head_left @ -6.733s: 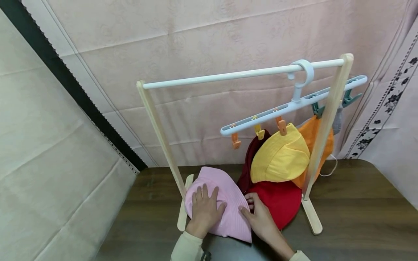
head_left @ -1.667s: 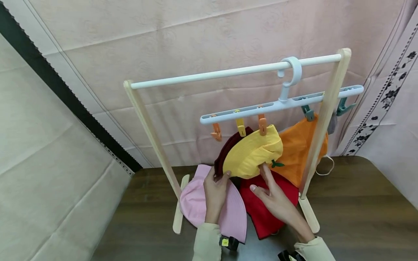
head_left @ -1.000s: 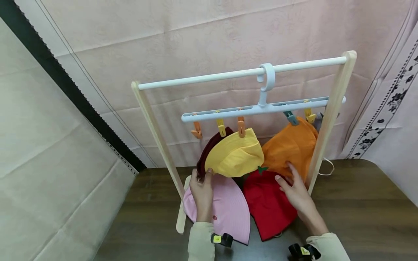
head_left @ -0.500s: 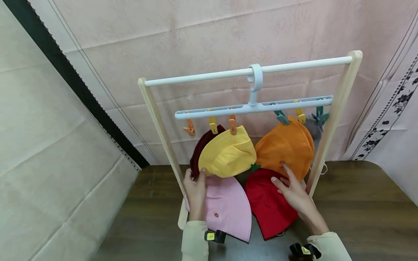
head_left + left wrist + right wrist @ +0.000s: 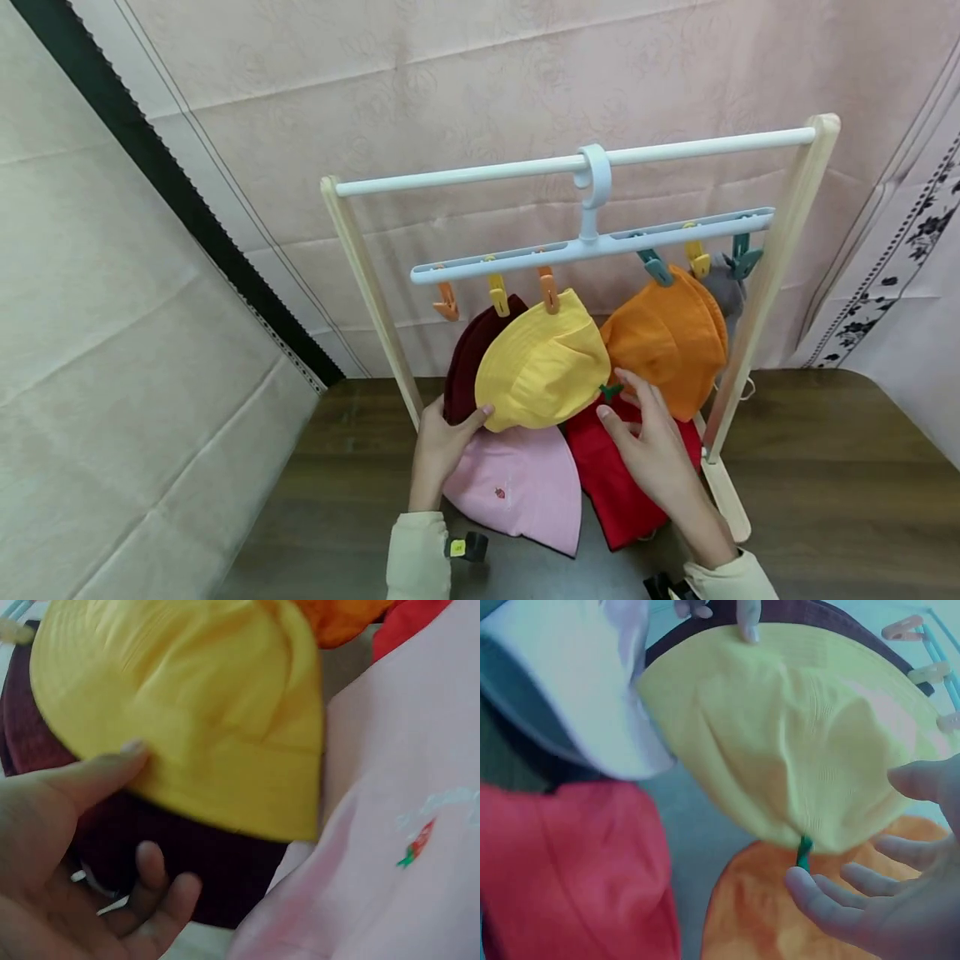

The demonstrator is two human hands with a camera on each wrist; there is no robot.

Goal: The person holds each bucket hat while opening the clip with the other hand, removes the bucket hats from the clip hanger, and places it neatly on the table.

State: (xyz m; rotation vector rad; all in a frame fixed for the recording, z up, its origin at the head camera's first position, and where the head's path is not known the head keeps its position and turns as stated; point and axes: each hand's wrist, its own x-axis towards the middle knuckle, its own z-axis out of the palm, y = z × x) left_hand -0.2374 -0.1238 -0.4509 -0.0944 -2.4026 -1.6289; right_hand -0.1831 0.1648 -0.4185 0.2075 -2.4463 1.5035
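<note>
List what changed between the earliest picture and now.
Both hands left the pink hat on the table. The left hand rose and now holds the rims of the maroon hat and yellow hat; the right hand hangs open by the orange hat. The hanger slid left along the rail. The red hat stayed on the table.

From my right wrist camera, my right hand [image 5: 900, 889] sits with fingers spread, fingertips just beside the small green stem [image 5: 803, 852] at the tip of the yellow hat [image 5: 795, 735]. An orange hat [image 5: 757, 907] lies just below it, a red one [image 5: 577, 870] to the left, and fingertips of another hand [image 5: 739, 613] touch the yellow hat's far edge.
</note>
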